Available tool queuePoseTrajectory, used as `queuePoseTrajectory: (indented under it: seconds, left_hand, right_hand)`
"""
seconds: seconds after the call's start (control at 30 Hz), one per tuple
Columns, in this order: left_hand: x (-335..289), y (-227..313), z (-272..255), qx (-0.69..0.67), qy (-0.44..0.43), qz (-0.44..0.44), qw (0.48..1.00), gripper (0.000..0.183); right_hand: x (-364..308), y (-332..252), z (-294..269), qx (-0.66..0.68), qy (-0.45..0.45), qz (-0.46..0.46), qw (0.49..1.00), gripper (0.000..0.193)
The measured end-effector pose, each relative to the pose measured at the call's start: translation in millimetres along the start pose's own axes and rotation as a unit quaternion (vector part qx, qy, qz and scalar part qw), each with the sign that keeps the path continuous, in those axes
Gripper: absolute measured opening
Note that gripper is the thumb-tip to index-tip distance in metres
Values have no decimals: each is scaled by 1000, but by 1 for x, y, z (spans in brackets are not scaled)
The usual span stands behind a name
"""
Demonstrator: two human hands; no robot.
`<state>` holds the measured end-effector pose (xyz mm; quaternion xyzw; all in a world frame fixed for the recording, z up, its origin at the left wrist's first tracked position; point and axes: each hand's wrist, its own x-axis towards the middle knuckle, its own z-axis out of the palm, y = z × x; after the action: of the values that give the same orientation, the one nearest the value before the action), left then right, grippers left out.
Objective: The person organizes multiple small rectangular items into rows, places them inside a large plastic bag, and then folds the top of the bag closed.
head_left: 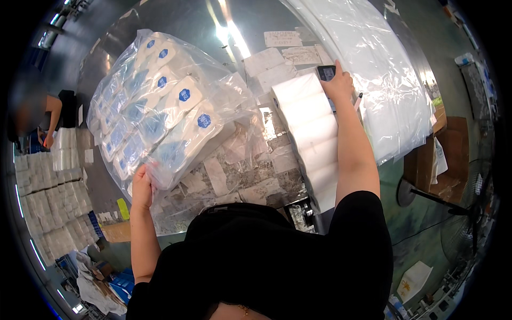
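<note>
My left hand (142, 188) is closed on the lower edge of a large clear plastic bag (234, 98). Inside the bag lie several rows of white wrapped packs (184, 104) with blue round marks. My right hand (340, 84) reaches to the far end of a row of white rolls (314, 130). Its thumb and fingers are around a small dark device (326, 73) with a screen. Part of that device is hidden by the hand. Close by my right forearm, a pen-like stick (359, 98) with a dark tip lies beside the rolls.
A stack of clear plastic bags (392, 101) covers the table's right side. Worn paper labels (282, 38) stick to the metal table. On the left, another person's arm (53, 112) is near stacked white packs (50, 200). A cardboard box (453, 154) and a fan (469, 213) stand at right.
</note>
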<state>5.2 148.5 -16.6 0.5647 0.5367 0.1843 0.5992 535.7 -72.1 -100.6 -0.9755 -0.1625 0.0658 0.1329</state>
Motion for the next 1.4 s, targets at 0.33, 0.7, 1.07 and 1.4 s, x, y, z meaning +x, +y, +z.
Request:
queuePoseTrajectory:
  seconds: [0.33,0.7,1.07,1.4]
  left_hand:
    - [1,-3,-6,-3,-21,1,1000,22]
    - [-3,6,-2,4,-41,7,999,22]
    - [0,-1,-14,-2,-65,-18,998,23]
    - [-1,6,-7,2,-63,1,998,23]
  right_hand:
    - [-2,5,4,14,32,-15,999,96]
    - [7,32,19,26,67,-101,992,89]
    - [-79,81,-39,-20,-58,-47,997,38]
    - [-97,85,-18,-87,-106,-34,990,50]
